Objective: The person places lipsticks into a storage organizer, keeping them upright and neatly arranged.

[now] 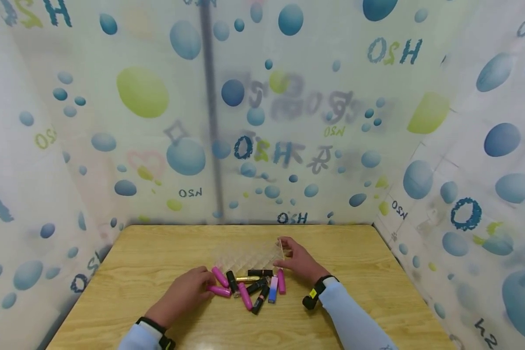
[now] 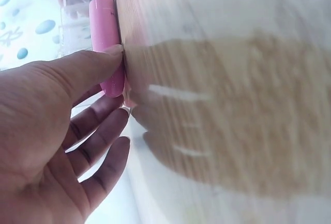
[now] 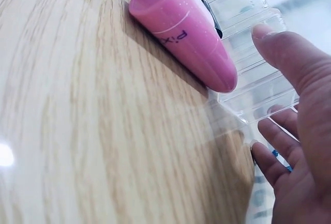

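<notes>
Grained tabletop (image 1: 267,333), glossy tubes (image 1: 245,297), clear rack (image 1: 249,255)

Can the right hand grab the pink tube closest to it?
Probably yes. The pink tube lies close to the right hand, and I see nothing between them. But the hand seems to be holding the clear organizer, so it might need to let go first.

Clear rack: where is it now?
In the head view, the clear rack sits mid-table, just beyond the tubes, with the right hand at its right end.
</notes>
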Available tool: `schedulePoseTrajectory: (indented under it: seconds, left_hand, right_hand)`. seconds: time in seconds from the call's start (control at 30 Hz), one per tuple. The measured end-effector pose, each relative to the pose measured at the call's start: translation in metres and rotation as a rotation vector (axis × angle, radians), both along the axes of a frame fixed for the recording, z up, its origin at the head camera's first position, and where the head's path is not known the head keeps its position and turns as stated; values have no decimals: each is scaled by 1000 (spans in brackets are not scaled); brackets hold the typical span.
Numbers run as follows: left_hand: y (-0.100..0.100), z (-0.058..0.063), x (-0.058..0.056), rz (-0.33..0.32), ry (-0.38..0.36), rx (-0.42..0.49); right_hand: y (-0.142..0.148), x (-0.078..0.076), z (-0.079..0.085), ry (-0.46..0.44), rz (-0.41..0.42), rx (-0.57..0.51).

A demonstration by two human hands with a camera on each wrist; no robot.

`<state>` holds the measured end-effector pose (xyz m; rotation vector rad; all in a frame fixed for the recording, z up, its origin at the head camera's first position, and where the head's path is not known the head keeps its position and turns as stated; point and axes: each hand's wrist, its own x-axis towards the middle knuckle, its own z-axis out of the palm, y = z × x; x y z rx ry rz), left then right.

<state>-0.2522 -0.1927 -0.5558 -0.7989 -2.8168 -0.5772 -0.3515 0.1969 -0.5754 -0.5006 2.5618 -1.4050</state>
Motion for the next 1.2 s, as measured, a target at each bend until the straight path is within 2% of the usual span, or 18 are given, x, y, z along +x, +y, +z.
schedulePoseTrajectory:
  seconds: [0.13,0.3,0.4,0.53,0.7,0.87,0.97,1.2]
  left_hand:
    - [-2,0,-3,-12,-7,15]
    - [-5,1,-4,-31,-104,42]
    - [-6,4,-5,-45,-162,93]
    - [-6,11,-6,-57,-197,171]
    - [-6,24,-8,-80,-200,226]
    - [-11,35,-16,-75,-140,205]
    - [-13,44,-22,-35,-73,174]
    - [-14,64,-42,56,4,202]
  right_hand:
    - [0,-2,2,1,-5,-5]
    - [0,-3,1,5,7,5]
    - [1,-2,2,9,14,14]
    - [1,-1,3,6,13,19]
    - [1,-1,2,-3,7,13]
    - [1,-1,2,-8,10,-1]
    - [1,0,0,-16,10,-7]
    - [0,0,-2,-9,7,-10]
